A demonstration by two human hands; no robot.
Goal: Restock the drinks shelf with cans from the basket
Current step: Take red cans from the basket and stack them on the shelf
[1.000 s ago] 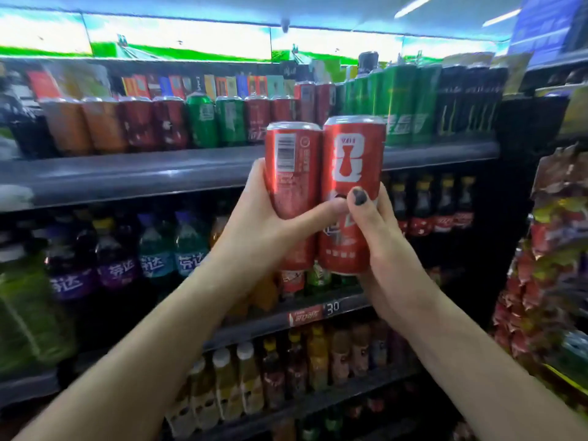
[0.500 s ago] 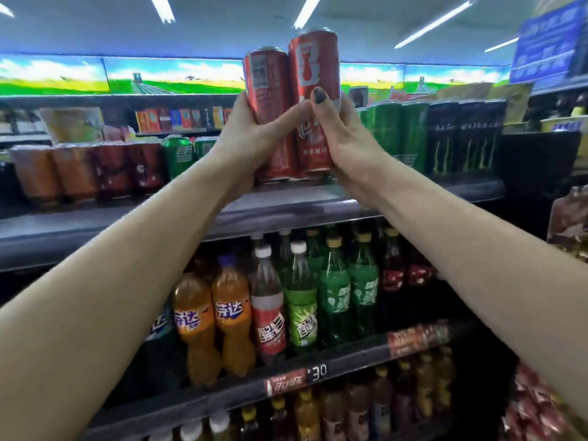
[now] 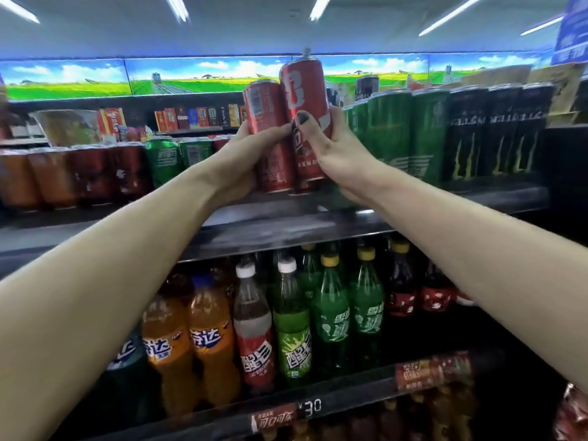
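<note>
Two tall red cans stand side by side at the front of the upper can shelf [image 3: 286,224]. My left hand [image 3: 245,160] is wrapped around the left red can [image 3: 267,122], thumb across its front. My right hand [image 3: 337,148] grips the right red can [image 3: 305,90], which sits slightly higher and tilts a little. The cans' bottoms are at or just above the shelf surface; I cannot tell whether they touch it. The basket is out of view.
Red, orange and green cans [image 3: 162,160] line the shelf to the left. Tall green cans [image 3: 397,135] and black energy cans [image 3: 496,135] stand to the right. Soda bottles [image 3: 296,323] fill the shelf below, behind a price rail [image 3: 308,409].
Both hands carried the two red cans up and forward from chest height to the upper shelf. The cans have come down to shelf level in the gap between the green cans.
</note>
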